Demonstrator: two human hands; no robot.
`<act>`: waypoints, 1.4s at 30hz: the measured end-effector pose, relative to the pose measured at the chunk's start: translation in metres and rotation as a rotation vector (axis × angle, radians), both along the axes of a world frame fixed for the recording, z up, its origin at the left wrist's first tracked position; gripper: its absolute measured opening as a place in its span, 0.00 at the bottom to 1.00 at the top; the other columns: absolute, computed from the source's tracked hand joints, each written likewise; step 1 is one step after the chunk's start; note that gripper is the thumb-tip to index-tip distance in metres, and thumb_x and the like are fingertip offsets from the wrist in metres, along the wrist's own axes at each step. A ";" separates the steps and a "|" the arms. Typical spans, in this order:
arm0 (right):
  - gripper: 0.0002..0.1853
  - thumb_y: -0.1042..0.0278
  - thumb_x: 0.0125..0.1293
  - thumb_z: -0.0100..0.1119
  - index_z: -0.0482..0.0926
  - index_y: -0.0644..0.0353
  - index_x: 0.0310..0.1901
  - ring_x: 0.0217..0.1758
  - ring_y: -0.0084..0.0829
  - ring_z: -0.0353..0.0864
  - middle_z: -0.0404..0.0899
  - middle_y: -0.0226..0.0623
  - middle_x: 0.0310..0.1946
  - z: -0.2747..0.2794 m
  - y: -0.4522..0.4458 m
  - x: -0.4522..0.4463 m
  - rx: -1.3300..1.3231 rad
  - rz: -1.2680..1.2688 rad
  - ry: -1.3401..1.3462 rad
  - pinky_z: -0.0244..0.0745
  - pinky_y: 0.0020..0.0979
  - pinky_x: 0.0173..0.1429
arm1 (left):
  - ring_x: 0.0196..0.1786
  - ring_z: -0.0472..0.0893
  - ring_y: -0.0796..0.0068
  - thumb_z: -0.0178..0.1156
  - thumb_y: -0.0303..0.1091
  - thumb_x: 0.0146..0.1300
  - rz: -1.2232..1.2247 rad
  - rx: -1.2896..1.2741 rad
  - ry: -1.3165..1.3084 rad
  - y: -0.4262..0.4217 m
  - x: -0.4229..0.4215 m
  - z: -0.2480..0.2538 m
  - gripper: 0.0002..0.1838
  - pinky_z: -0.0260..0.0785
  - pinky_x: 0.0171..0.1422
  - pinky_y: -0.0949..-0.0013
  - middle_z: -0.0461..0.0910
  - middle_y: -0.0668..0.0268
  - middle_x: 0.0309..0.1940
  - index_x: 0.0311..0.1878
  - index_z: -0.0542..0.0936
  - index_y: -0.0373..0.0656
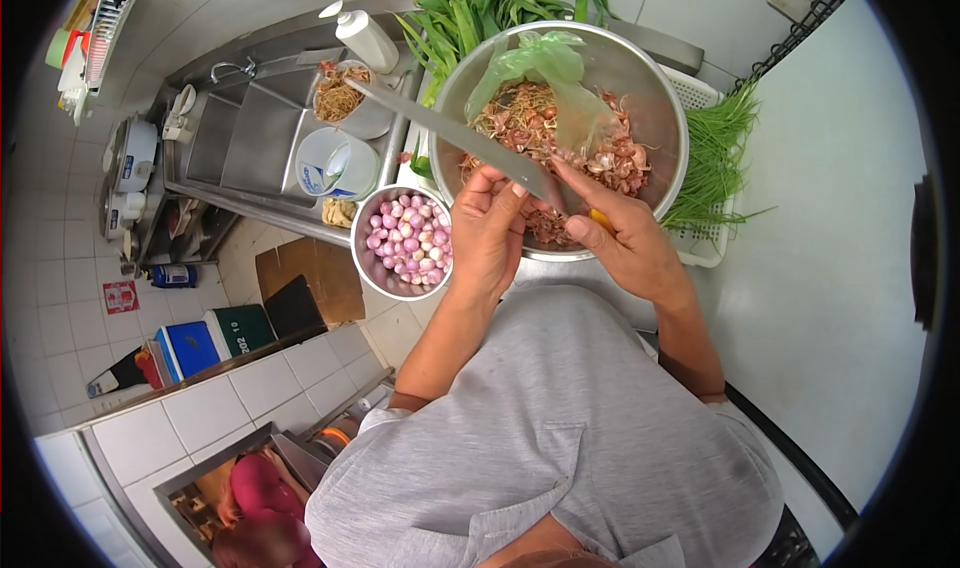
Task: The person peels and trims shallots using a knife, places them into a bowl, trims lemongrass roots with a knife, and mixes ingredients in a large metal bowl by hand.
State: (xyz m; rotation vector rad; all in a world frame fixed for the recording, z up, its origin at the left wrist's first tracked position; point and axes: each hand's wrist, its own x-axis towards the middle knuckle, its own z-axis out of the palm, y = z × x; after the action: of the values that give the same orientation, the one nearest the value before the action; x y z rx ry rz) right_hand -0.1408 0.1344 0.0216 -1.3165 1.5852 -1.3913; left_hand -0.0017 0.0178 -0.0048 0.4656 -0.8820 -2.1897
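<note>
A long knife [450, 130] points up and to the left, its blade crossing the rim of a large steel bowl [452, 78]. The bowl holds shallot skins and roots [625, 158] and a green plastic bag [545, 60]. My right hand [630, 230] is closed round the knife near its yellow handle [602, 219]. Fingers of my left hand [490, 223] are pinched at the blade's near end; whatever they hold is too small to make out. Just left of my left hand stands a smaller steel bowl [361, 260] full of peeled shallots [408, 233].
Left is a steel sink [262, 133] with a clear tub [336, 164], a container of roots [345, 93] and a white pump bottle [366, 38]. Leafy greens [490, 3] lie behind the bowl, thin green stalks [715, 158] at its right. Another person [262, 488] shows at lower left.
</note>
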 end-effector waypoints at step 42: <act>0.31 0.59 0.77 0.54 0.62 0.64 0.75 0.30 0.21 0.72 0.76 0.28 0.32 0.005 0.003 0.002 0.018 0.120 -0.235 0.71 0.25 0.39 | 0.50 0.83 0.73 0.62 0.25 0.69 0.031 0.070 -0.013 0.003 0.002 0.011 0.19 0.78 0.53 0.71 0.83 0.62 0.49 0.61 0.75 0.33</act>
State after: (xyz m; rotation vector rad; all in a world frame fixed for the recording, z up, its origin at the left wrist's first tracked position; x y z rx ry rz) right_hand -0.1387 0.1371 0.0263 -1.1700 1.3388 -1.3977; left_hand 0.0003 0.0204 0.0064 0.5248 -0.8025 -2.1966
